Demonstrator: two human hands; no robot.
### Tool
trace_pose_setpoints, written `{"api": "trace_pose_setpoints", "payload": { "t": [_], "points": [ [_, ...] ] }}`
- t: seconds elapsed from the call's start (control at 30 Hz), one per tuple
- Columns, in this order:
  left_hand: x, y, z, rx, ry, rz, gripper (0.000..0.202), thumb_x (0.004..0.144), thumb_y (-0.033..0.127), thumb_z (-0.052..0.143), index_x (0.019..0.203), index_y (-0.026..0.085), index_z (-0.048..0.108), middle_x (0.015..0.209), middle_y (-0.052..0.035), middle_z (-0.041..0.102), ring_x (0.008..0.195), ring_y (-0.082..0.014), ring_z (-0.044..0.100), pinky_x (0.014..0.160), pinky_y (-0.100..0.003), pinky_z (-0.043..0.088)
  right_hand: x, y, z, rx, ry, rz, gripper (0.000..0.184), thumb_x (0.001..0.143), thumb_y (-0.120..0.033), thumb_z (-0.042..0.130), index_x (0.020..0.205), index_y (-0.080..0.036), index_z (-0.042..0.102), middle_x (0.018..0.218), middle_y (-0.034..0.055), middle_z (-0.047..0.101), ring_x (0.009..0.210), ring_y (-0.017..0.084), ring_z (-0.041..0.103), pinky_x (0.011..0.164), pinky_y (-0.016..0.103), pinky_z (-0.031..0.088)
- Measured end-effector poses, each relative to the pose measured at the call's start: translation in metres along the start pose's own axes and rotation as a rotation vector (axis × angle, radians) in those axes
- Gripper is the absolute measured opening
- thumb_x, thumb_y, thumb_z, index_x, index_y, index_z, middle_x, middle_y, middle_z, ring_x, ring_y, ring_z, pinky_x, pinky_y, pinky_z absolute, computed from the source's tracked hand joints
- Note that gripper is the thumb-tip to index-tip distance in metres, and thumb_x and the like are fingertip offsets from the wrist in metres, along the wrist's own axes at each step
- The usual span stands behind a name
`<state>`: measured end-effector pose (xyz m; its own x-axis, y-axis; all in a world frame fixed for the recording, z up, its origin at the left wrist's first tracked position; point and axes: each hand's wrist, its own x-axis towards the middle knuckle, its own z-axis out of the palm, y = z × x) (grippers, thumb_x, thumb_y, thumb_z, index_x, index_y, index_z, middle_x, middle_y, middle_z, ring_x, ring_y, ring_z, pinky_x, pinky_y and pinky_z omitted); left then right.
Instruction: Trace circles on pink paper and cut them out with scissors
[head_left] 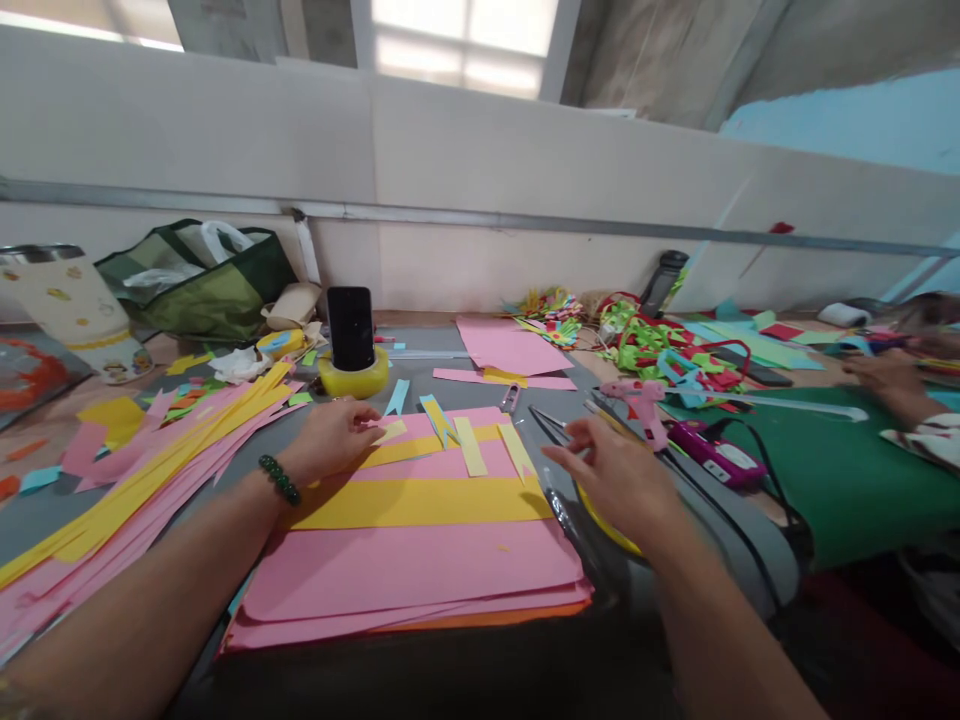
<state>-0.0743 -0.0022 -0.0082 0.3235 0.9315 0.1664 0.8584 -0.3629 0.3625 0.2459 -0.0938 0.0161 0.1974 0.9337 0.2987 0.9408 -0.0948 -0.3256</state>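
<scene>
My left hand (336, 437) rests at the far left of a stack of pink paper sheets (420, 570), its fingertips closed on a small pale yellow paper strip (391, 432). A wide yellow paper band (427, 503) crosses the top sheet. Beyond it lie a narrower yellow strip (405, 450), a pale yellow strip (470, 447), another with a notched end (517, 452), and a blue-and-yellow piece (441, 422). Right of the stack, my right hand (619, 480) hovers over scissors (549, 424) with yellow handles, thumb and fingers apart. It partly hides the handles.
A phone (351, 330) stands in a yellow tape roll (352, 375). Long paper strips (150, 470) pile up at left. A pink glue gun (641, 408), a purple device (716, 455) and green sheet (862, 470) are at right, near another person's hand (889, 385).
</scene>
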Motion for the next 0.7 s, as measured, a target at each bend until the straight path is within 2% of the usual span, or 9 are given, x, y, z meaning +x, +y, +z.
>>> {"api": "trace_pose_setpoints", "payload": {
  "t": [0.1, 0.2, 0.27, 0.37, 0.47, 0.6, 0.7],
  "points": [
    [0.000, -0.001, -0.001, -0.075, 0.067, 0.037, 0.035, 0.082, 0.042, 0.047, 0.091, 0.016, 0.069, 0.091, -0.0084, 0.069, 0.083, -0.0214, 0.061, 0.072, -0.029, 0.044, 0.020, -0.015, 0.018, 0.008, -0.160, -0.038, 0.042, 0.078, -0.051, 0.059, 0.106, -0.020, 0.058, 0.090, 0.0065, 0.071, 0.075, 0.022, 0.064, 0.054, 0.027, 0.034],
    [0.000, -0.003, -0.001, -0.101, 0.095, 0.064, 0.033, 0.082, 0.041, 0.048, 0.089, 0.017, 0.069, 0.090, -0.0081, 0.069, 0.083, -0.0213, 0.061, 0.072, -0.029, 0.044, 0.040, -0.016, 0.032, 0.059, -0.255, -0.043, 0.054, 0.070, -0.048, 0.067, 0.114, -0.019, 0.057, 0.086, 0.0057, 0.070, 0.073, 0.022, 0.063, 0.053, 0.026, 0.032],
    [0.000, -0.004, -0.001, -0.100, 0.100, 0.072, 0.033, 0.082, 0.041, 0.048, 0.088, 0.017, 0.069, 0.088, -0.0080, 0.069, 0.082, -0.0215, 0.061, 0.072, -0.030, 0.043, 0.050, -0.012, 0.039, 0.093, -0.277, -0.047, 0.059, 0.063, -0.040, 0.073, 0.115, -0.018, 0.057, 0.079, 0.0040, 0.070, 0.069, 0.021, 0.062, 0.052, 0.025, 0.032],
    [0.000, -0.005, -0.001, -0.107, 0.102, 0.080, 0.032, 0.082, 0.040, 0.048, 0.087, 0.017, 0.069, 0.087, -0.0081, 0.069, 0.081, -0.0216, 0.060, 0.071, -0.030, 0.043, 0.060, -0.005, 0.044, 0.184, -0.290, -0.047, 0.054, 0.063, -0.023, 0.071, 0.114, -0.016, 0.057, 0.069, 0.0000, 0.067, 0.062, 0.017, 0.060, 0.051, 0.024, 0.035],
    [0.000, -0.005, -0.001, -0.113, 0.109, 0.094, 0.032, 0.082, 0.040, 0.048, 0.087, 0.017, 0.069, 0.088, -0.0083, 0.069, 0.081, -0.0215, 0.061, 0.071, -0.031, 0.043, 0.063, -0.001, 0.041, 0.312, -0.274, -0.029, 0.044, 0.066, -0.016, 0.065, 0.109, -0.013, 0.058, 0.060, -0.0030, 0.062, 0.055, 0.014, 0.057, 0.050, 0.023, 0.037],
    [-0.001, 0.000, -0.002, -0.151, 0.145, 0.088, 0.032, 0.080, 0.040, 0.050, 0.088, 0.016, 0.069, 0.088, -0.0089, 0.069, 0.080, -0.0212, 0.061, 0.071, -0.031, 0.044, 0.060, -0.005, 0.026, 0.529, -0.265, 0.023, 0.034, 0.072, -0.021, 0.060, 0.105, -0.013, 0.056, 0.056, -0.0039, 0.059, 0.048, 0.011, 0.055, 0.048, 0.022, 0.041],
    [-0.003, 0.008, -0.003, -0.275, 0.161, 0.064, 0.030, 0.078, 0.040, 0.053, 0.085, 0.016, 0.069, 0.085, -0.0074, 0.070, 0.078, -0.0200, 0.061, 0.071, -0.030, 0.044, 0.057, -0.015, 0.013, 0.673, -0.255, 0.049, 0.035, 0.070, -0.025, 0.062, 0.103, -0.014, 0.056, 0.056, -0.0032, 0.059, 0.048, 0.011, 0.056, 0.049, 0.022, 0.045]
  ]
}}
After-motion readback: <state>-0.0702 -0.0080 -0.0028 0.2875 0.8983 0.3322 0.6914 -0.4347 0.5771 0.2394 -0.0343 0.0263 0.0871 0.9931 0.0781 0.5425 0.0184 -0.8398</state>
